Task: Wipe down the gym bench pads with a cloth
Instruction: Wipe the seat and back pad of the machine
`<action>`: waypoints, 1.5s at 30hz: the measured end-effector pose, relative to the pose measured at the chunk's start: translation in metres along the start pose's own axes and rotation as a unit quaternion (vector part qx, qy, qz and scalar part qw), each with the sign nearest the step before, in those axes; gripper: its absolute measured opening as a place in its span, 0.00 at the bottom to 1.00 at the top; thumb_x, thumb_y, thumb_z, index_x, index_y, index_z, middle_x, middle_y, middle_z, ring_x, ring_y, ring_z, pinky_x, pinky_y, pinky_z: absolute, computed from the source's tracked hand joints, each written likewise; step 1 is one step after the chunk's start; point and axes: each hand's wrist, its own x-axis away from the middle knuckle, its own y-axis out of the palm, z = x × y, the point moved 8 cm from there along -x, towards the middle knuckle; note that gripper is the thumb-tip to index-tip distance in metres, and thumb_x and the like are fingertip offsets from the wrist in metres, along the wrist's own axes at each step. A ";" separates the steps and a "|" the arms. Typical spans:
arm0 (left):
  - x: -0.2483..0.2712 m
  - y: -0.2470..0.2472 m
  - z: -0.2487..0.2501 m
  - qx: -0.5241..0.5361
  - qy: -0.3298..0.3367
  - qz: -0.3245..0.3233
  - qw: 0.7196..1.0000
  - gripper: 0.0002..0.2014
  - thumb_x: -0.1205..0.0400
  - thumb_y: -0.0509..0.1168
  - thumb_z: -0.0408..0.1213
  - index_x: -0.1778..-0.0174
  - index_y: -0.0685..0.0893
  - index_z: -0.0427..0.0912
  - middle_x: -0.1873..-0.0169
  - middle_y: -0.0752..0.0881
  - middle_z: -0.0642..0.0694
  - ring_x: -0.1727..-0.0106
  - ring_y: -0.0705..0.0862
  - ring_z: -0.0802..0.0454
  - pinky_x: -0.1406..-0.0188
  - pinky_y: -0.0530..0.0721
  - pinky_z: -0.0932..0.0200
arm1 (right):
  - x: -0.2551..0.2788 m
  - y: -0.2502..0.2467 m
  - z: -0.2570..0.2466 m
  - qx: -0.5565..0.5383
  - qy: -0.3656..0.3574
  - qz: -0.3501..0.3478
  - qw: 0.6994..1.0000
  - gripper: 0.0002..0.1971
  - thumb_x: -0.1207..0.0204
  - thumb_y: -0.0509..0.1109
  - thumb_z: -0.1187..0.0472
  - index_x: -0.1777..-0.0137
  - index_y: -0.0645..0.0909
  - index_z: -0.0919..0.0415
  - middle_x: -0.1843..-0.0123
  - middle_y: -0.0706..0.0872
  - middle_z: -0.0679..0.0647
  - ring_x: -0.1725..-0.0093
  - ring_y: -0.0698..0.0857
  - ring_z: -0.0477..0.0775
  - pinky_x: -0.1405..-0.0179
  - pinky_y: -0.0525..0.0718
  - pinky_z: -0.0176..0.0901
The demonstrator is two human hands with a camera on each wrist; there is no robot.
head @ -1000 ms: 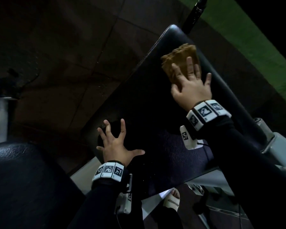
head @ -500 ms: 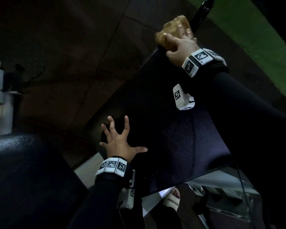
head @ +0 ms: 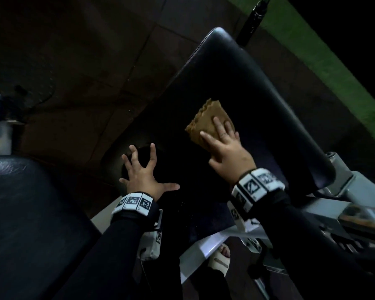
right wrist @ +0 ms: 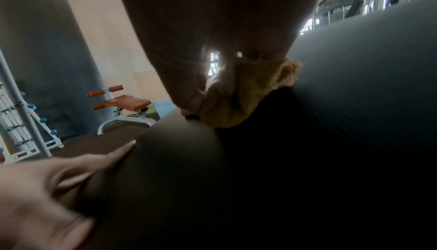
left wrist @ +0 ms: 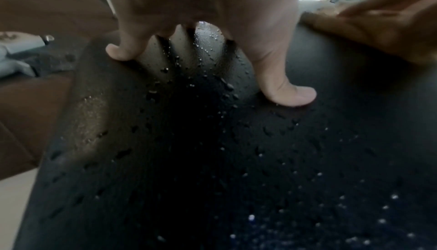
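A dim gym floor lies under the black bench pad (head: pixel 258 100). The right hand (head: pixel 227 148) presses flat fingers on the tan cloth (head: pixel 206 122) mid-surface; the left hand (head: pixel 143 176) braces, fingers splayed, near the left edge. Droplets (left wrist: pixel 260 155) at the near end look unwiped, so work remains.

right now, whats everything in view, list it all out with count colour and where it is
bench pad: one, black, tilted, centre of the head view, water droplets on its near end
cloth: one, tan, flat on the pad's middle
second pad: one, black, lower left
bench frame: one, grey metal, right of the pad
orange bench: one, orange seat on a white frame, far across the floor
floor strip: one, green, upper right
sandalled foot: one, pale sandal, below the pad
wrist bands: two, white with black markers
left hand: fingers spread, pressing the pad
right hand: flat on the cloth
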 end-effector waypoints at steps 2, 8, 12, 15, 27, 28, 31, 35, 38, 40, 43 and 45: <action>0.003 -0.002 0.001 -0.007 -0.001 0.012 1.000 0.65 0.50 0.75 0.70 0.27 0.33 0.80 0.21 0.24 0.53 0.20 0.25 0.44 0.31 0.51 0.16 | 0.027 0.016 0.001 -0.013 0.004 0.008 1.000 0.36 0.30 0.69 0.63 0.21 0.64 0.45 0.16 0.41 0.50 0.17 0.41 0.59 0.21 0.42 0.55; 0.020 -0.002 0.005 -0.024 -0.014 0.068 0.997 0.62 0.42 0.76 0.66 0.20 0.41 0.70 0.17 0.34 0.52 0.17 0.36 0.48 0.29 0.54 0.20 | 0.097 0.055 0.007 -0.038 0.034 0.017 0.999 0.36 0.27 0.65 0.63 0.21 0.59 0.40 0.20 0.34 0.40 0.21 0.32 0.46 0.23 0.37 0.44; 0.045 0.013 0.015 -0.043 -0.036 0.138 0.989 0.50 0.28 0.72 0.57 0.16 0.48 0.53 0.16 0.43 0.47 0.16 0.47 0.48 0.25 0.55 0.25 | 0.129 0.070 0.009 -0.024 0.047 -0.009 0.999 0.32 0.22 0.62 0.59 0.20 0.57 0.38 0.20 0.32 0.41 0.21 0.30 0.47 0.20 0.40 0.46; 0.066 0.036 0.032 -0.042 -0.037 0.154 0.987 0.39 0.19 0.67 0.46 0.16 0.52 0.44 0.16 0.48 0.47 0.16 0.48 0.49 0.24 0.53 0.25 | 0.137 0.064 0.011 -0.002 0.036 -0.009 0.999 0.26 0.18 0.58 0.53 0.20 0.59 0.40 0.18 0.37 0.44 0.17 0.39 0.49 0.19 0.44 0.48; 0.110 0.105 0.124 0.026 0.086 0.096 0.991 0.31 0.13 0.46 0.51 0.16 0.44 0.44 0.16 0.42 0.50 0.16 0.39 0.53 0.19 0.42 0.40 | 0.111 0.007 0.094 0.092 0.177 0.063 0.978 0.39 0.20 0.54 0.39 0.20 0.32 0.44 0.21 0.22 0.48 0.22 0.26 0.50 0.25 0.26 0.61; 0.107 0.107 0.126 0.021 0.084 0.087 0.992 0.33 0.13 0.47 0.53 0.16 0.43 0.43 0.16 0.41 0.49 0.16 0.38 0.52 0.19 0.42 0.41 | 0.110 0.010 0.097 0.084 0.179 0.053 0.979 0.39 0.20 0.53 0.38 0.21 0.29 0.44 0.22 0.21 0.48 0.23 0.24 0.49 0.25 0.25 0.61; 0.100 0.111 0.131 0.016 0.077 0.076 0.994 0.42 0.17 0.52 0.60 0.17 0.39 0.39 0.17 0.36 0.45 0.17 0.35 0.46 0.19 0.42 0.44 | 0.107 0.016 0.099 0.075 0.178 0.042 0.980 0.39 0.19 0.52 0.39 0.24 0.25 0.43 0.24 0.18 0.48 0.25 0.21 0.49 0.28 0.21 0.60; 0.096 0.121 0.132 -0.002 0.080 0.074 0.994 0.50 0.20 0.57 0.63 0.19 0.32 0.37 0.18 0.31 0.41 0.18 0.32 0.41 0.20 0.39 0.46 | 0.107 0.016 0.099 0.070 0.172 0.043 0.982 0.40 0.20 0.53 0.39 0.23 0.25 0.43 0.24 0.18 0.46 0.25 0.20 0.48 0.30 0.18 0.57; 0.100 0.122 0.131 0.014 0.100 0.106 0.989 0.47 0.18 0.57 0.58 0.19 0.35 0.36 0.18 0.33 0.40 0.18 0.32 0.42 0.23 0.31 0.56 | 0.108 0.016 0.099 0.077 0.168 0.049 0.981 0.40 0.20 0.54 0.39 0.23 0.26 0.43 0.23 0.19 0.47 0.24 0.21 0.48 0.32 0.15 0.55; 0.109 0.123 0.127 0.013 0.113 0.132 0.985 0.42 0.16 0.56 0.54 0.18 0.39 0.36 0.17 0.37 0.40 0.17 0.35 0.43 0.26 0.30 0.63 | 0.107 0.017 0.099 0.080 0.171 0.049 0.981 0.40 0.20 0.53 0.39 0.23 0.25 0.43 0.23 0.19 0.47 0.24 0.21 0.48 0.34 0.14 0.54; 0.130 0.137 0.115 0.003 0.123 0.146 0.982 0.37 0.14 0.54 0.49 0.18 0.42 0.36 0.17 0.39 0.40 0.16 0.38 0.42 0.20 0.38 0.60 | 0.105 0.019 0.100 0.081 0.176 0.046 0.980 0.40 0.20 0.52 0.39 0.22 0.25 0.44 0.22 0.19 0.48 0.24 0.20 0.49 0.34 0.13 0.55; 0.142 0.153 0.103 0.001 0.110 0.122 0.986 0.35 0.13 0.52 0.48 0.20 0.37 0.39 0.19 0.35 0.42 0.17 0.34 0.43 0.16 0.50 0.51 | 0.104 0.022 0.100 0.074 0.176 0.040 0.981 0.40 0.21 0.52 0.39 0.22 0.25 0.44 0.22 0.18 0.47 0.25 0.19 0.49 0.35 0.13 0.55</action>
